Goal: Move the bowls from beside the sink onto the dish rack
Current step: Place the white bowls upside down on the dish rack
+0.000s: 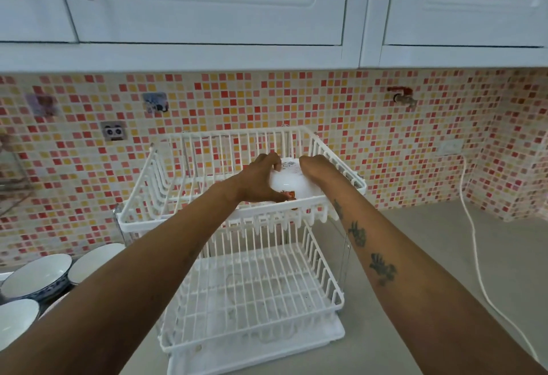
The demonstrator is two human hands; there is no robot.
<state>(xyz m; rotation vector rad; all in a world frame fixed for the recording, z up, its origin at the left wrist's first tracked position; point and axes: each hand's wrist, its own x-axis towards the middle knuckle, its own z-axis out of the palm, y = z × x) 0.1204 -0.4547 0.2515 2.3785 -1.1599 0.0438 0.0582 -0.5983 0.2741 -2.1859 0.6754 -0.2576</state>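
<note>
A white bowl (292,180) with a red-orange pattern and a sticker on its base is upside down in the top tier of the white two-tier wire dish rack (184,220). My left hand (261,180) grips its left side and my right hand (315,167) holds its right side, both reaching over the rack's front rail. Three more bowls wait on the counter at the lower left: a blue-patterned one (37,278), a white one (95,259) behind my left forearm, and one (16,321) at the frame's edge.
The rack's lower tier (255,294) holds nothing and sits on a white drip tray. A white cable (474,244) runs down the counter at the right from a wall socket. White cupboards hang overhead; a small tap (404,97) sticks out of the mosaic wall.
</note>
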